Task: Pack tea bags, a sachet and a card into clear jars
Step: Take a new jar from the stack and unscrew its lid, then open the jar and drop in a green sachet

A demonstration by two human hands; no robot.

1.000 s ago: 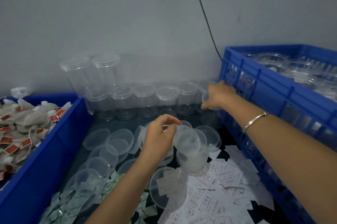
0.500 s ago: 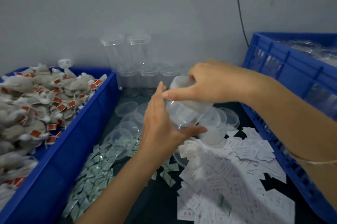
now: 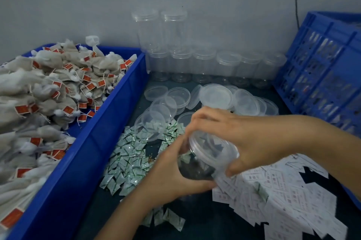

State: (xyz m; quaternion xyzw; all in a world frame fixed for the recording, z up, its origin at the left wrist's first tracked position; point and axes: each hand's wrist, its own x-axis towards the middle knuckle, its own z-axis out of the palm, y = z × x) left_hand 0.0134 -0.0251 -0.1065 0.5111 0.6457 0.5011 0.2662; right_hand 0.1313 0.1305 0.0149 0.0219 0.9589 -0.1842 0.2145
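The jar (image 3: 203,163) is up off the table, just right of the bin (image 3: 88,161), tipped on a slant above where the sachets (image 3: 129,161) meet the cards (image 3: 283,190). The left hand (image 3: 172,177) is wrapped round its body from underneath, and the right hand (image 3: 240,138) is curled over the lid (image 3: 213,147), fingers and thumb on the rim.

Pretty sure this step is getting the lid off. The jar looks empty, but with clear plastic I can't swear to it.

Tips: go easy with the left grip, because thin plastic probably squashes and then the thread binds. Twist from the rim, not the top. Park the lid with the loose lids (image 3: 175,97) right of the bin's far end, then hold the mouth upward. The tea bags (image 3: 58,87) in the bin are a short reach.
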